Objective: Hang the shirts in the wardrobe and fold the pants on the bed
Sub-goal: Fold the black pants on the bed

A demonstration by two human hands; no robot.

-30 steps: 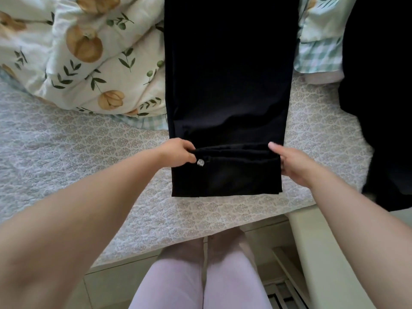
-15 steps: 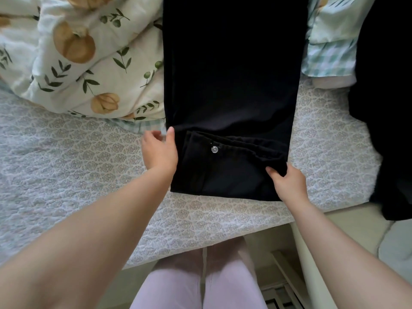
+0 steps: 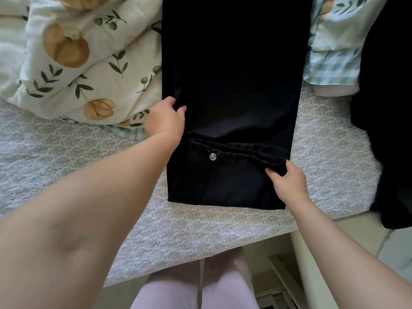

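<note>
Black fabric pants (image 3: 229,85) lie flat on the bed, their near end close to its near edge and their length running straight toward the far side, out of view at the top. Nearest of all, below that near edge, the person's legs in pale pink trousers (image 3: 194,288) stand against the bed, with a cream-coloured frame rail (image 3: 312,264) beside them at the near right corner. The bed's grey-white quilted cover with a lace-like pattern (image 3: 66,157) shows bare on both sides of the pants. Across the near part of the pants the waistband lies in a gathered ridge, a small clear round button (image 3: 212,157) on it toward the left. The right hand (image 3: 287,181) pinches the right end of this waistband, thumb on top and the other fingers tucked under the cloth. A little farther in, the left hand (image 3: 166,120) grips the left edge of the pants, its fingers curled over the fabric. Beyond it, toward the far left corner, a cream puffy duvet printed with orange fruit and green leaves (image 3: 89,63) is bunched up, touching the pants' left edge. At the far right lies a green-and-white checked cloth (image 3: 332,65), and along the right edge another black garment (image 3: 388,108) hangs over the near edge.
</note>
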